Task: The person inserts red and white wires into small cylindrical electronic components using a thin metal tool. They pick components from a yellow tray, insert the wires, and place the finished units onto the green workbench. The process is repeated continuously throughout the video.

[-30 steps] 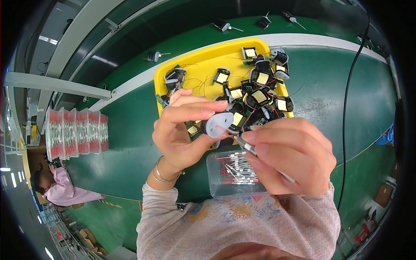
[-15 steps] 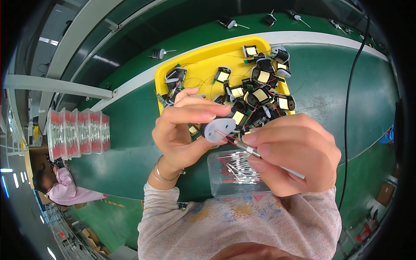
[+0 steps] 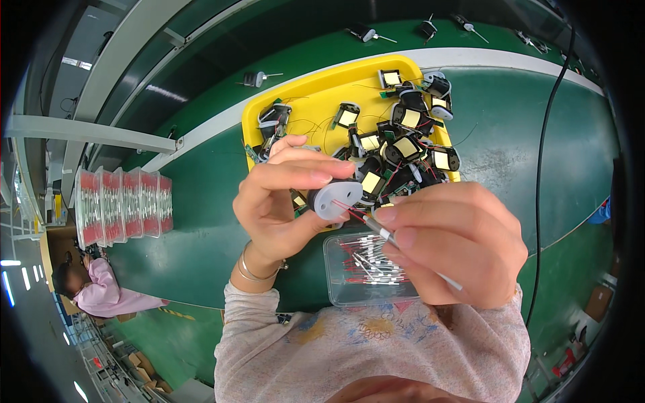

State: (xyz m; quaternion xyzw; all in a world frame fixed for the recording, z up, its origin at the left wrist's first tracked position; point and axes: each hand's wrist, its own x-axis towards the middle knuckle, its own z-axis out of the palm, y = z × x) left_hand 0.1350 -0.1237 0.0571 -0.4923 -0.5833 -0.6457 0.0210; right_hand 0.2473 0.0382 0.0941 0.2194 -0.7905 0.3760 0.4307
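Between the thumb and fingers of my left hand (image 3: 269,201) is a small black part with a whitish oval end cap (image 3: 338,199), its holed face turned toward my right hand. My right hand (image 3: 463,245) pinches a slim white-and-grey rod (image 3: 379,228) with thin red wires at its tip. Those wires run up to the cap's face and seem to enter a hole there. Below my hands sits a clear plastic box (image 3: 330,272) of similar white rods with red wires. Beyond them lies a yellow tray (image 3: 309,101) of black parts with pale yellow pads, partly covered by my left hand.
Several clear cases (image 3: 124,205) of red-and-white pieces stand in a row at left. A black cable (image 3: 541,168) hangs down on the right. Behind a white rail, capped parts (image 3: 366,33) lie on a green belt. Someone in a pink garment (image 3: 104,289) is at far left.
Parts on the green belt have shifted slightly right. My right hand has tilted a little, and the rod's rear end sits lower. My left hand still holds the capped part.
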